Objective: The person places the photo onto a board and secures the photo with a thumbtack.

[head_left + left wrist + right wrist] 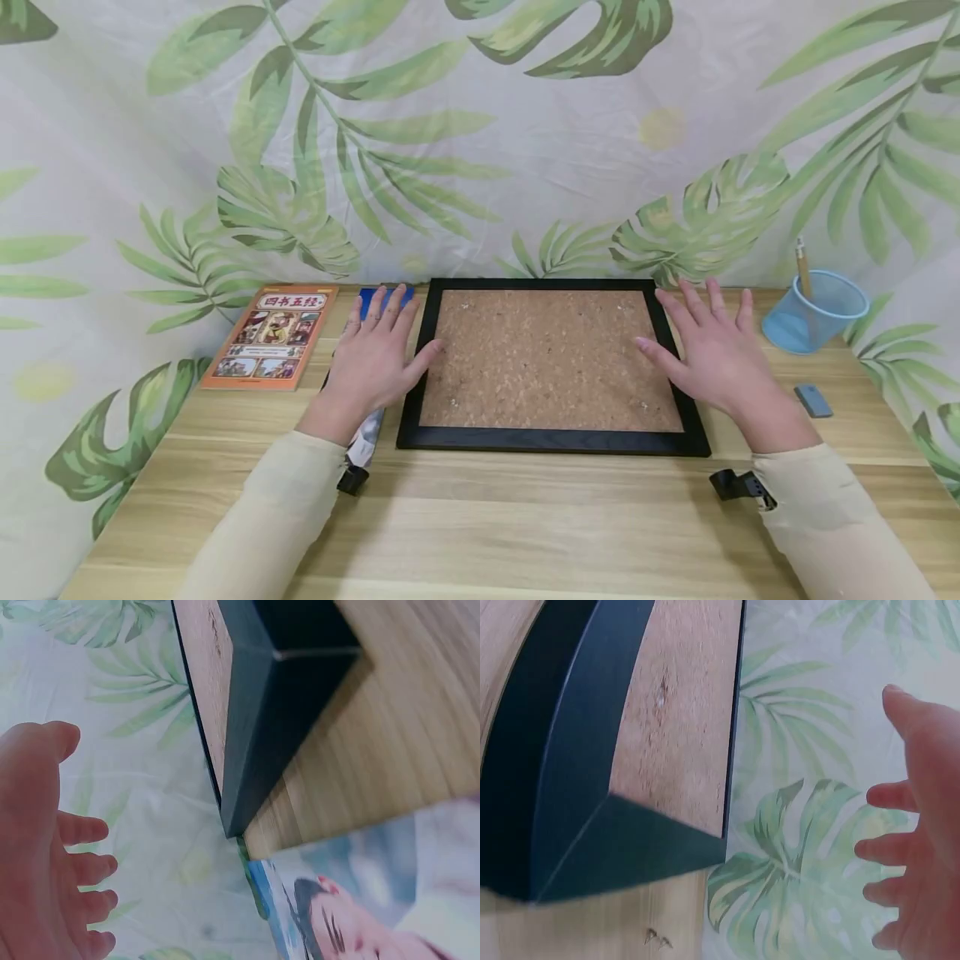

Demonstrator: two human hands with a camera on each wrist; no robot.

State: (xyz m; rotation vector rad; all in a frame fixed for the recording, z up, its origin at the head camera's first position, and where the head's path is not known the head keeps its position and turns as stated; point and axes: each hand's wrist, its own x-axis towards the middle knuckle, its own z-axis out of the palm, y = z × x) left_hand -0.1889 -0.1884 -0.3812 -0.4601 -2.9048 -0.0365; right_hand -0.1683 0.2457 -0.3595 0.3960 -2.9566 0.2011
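A black-framed cork board lies on the wooden table, with small shiny bits near its corners. My left hand hovers with fingers spread by the board's left side, over a glossy printed sheet or magazine that it partly hides. In the left wrist view the hand holds nothing, and the magazine's cover shows a printed person. At the board's right side my right hand is held likewise, fingers apart. The right wrist view shows that hand raised away from the black frame.
An orange book with Chinese characters lies at the back left. A blue mesh pen cup holding a pencil stands at the back right. Near it is a small grey-blue block, perhaps an eraser. Leaf-patterned cloth hangs behind the table.
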